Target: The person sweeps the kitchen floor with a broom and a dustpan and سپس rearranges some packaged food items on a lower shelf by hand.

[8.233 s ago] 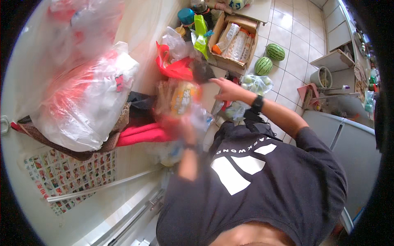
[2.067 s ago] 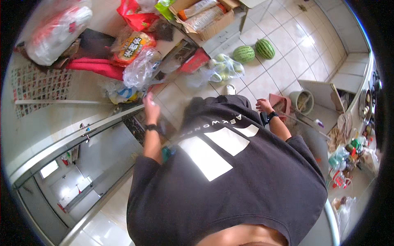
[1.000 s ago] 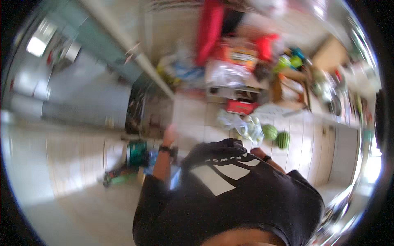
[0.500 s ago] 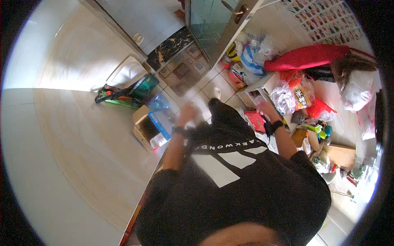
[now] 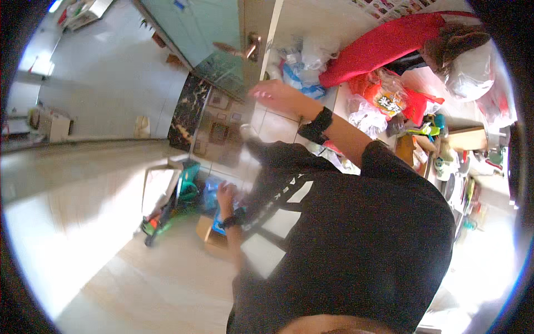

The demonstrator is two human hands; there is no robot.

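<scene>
My right hand is stretched forward, fingers out and holding nothing that I can see, close to the edge of the glass door and below its handle. I cannot tell whether it touches the door. Lower down, my left hand hangs beside my body, blurred, its fingers loosely apart with no object visible in them. Near it are a blue see-through plastic thing and an open cardboard box. A dark band circles each wrist.
A patterned mat lies before a dark marbled threshold. Green and black items stand by the left wall. Along the right are plastic bags, a long red cloth-like thing and a cluttered counter.
The view has turned, showing more of the room beyond the door. My right hand has moved from beside the shelf on the right out toward the door; my left hand has dropped lower, beside the box.
</scene>
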